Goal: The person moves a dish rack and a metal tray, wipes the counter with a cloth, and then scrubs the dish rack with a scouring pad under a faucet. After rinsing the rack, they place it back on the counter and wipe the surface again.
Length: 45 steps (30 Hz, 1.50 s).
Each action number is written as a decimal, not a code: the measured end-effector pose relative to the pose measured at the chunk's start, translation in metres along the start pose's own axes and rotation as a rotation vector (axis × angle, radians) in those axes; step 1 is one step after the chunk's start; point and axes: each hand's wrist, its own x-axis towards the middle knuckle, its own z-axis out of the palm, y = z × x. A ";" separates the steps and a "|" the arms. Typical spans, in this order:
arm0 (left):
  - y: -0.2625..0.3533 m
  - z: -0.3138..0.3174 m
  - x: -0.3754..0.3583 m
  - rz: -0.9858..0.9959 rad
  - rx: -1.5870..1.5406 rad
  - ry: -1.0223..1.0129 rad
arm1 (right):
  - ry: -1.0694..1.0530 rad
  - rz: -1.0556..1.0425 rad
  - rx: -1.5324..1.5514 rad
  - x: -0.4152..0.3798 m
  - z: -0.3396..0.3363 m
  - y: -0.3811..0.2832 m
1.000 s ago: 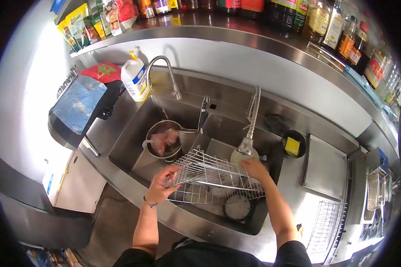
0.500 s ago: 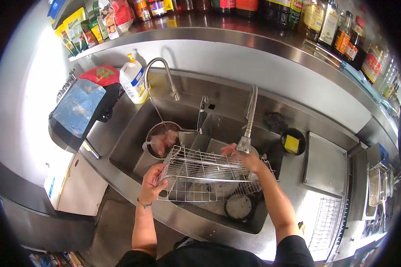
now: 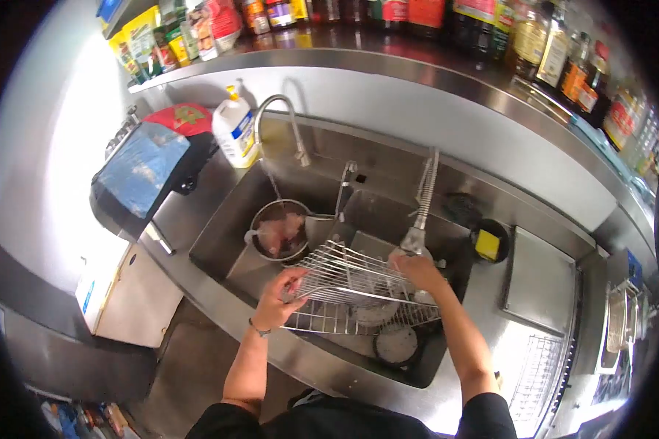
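Note:
A wire rack is held over the right basin of a steel sink. My left hand is closed on the rack's left end. My right hand is at the far right of the rack, its fingers closed by the head of the spray hose; what exactly they grip is partly hidden. Below the rack lie a round dark pan and other dishes, partly covered by the wires. In the left basin, a pot holds pinkish pieces and clear plastic under the curved faucet.
A white jug with a yellow pump stands behind the sink's left side. Right of the sink are a yellow sponge in a dark bowl and a metal lid. Bottles line the shelf above.
The rack has tilted, its left end shifting slightly right. My right hand has closed near the spray head, where its fingers were spread before. The whole view has shifted a little.

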 end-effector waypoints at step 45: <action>0.068 -0.092 -0.021 -0.136 -0.033 0.408 | 0.108 -0.202 2.053 -0.012 0.066 0.039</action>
